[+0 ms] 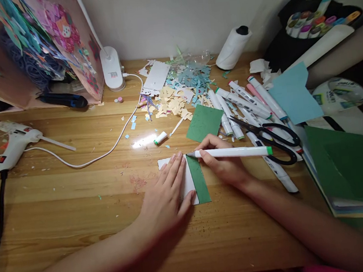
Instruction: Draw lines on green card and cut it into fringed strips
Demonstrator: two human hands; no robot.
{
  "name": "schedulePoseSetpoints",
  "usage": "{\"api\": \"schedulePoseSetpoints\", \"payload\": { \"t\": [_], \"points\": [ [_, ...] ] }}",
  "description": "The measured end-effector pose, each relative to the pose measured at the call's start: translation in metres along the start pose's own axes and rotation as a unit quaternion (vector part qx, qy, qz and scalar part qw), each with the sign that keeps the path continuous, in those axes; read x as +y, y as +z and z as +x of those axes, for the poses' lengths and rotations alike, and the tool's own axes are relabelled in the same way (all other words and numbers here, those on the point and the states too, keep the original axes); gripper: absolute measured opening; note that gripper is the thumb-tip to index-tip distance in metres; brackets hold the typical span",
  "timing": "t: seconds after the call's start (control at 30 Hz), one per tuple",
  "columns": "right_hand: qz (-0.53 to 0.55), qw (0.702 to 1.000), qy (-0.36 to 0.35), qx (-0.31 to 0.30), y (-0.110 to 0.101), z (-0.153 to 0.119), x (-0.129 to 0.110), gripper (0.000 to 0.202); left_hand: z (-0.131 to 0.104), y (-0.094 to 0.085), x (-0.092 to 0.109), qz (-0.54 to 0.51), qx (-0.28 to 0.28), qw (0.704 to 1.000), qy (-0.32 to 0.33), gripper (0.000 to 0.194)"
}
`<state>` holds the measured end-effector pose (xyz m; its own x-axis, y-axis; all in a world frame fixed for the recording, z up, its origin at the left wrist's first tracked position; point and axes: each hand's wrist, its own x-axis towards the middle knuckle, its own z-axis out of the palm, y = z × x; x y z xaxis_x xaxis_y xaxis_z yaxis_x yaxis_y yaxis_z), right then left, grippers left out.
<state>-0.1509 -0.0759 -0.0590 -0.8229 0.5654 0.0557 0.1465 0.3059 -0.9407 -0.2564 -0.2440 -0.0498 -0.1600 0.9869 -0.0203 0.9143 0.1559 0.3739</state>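
Bare forearms [109, 250], green paper [201, 184] between the hands [165, 194], white card [188, 182] under left

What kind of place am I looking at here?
Probably a craft desk, perhaps at home: a white glue gun with a red switch lies at the left, white-barrelled markers are heaped at the right, and cream and blue paper scraps litter the wooden tabletop.

one white glue gun [15, 144] is lying at far left. one dark cutter [64, 100] is resting beside a decorated box [89, 61]; one white spool [232, 48] is sitting near the wall [167, 15].
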Motion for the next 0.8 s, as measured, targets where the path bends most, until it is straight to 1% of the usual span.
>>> {"api": "schedulePoseSetpoints", "payload": {
  "t": [0.3, 0.6, 0.8],
  "points": [
    [-0.017, 1.000, -0.011, -0.013, -0.0017, -0.0007, -0.0017, 0.015, -0.0006, -0.0023, 0.0006, -0.006, 0.000, 1.000, -0.001, 0.064],
    [-0.010, 1.000, 0.000, -0.008, -0.0013, -0.0010, -0.0012, 0.015, 0.0008, -0.0023, 0.0003, 0.007, -0.005, 1.000, -0.003, 0.065],
    [-0.028, 0.999, -0.016, -0.021, -0.0028, -0.0003, -0.0026, 0.017, 0.0001, -0.0021, 0.0002, 0.019, -0.007, 1.000, 0.002, 0.065]
  ]
}}
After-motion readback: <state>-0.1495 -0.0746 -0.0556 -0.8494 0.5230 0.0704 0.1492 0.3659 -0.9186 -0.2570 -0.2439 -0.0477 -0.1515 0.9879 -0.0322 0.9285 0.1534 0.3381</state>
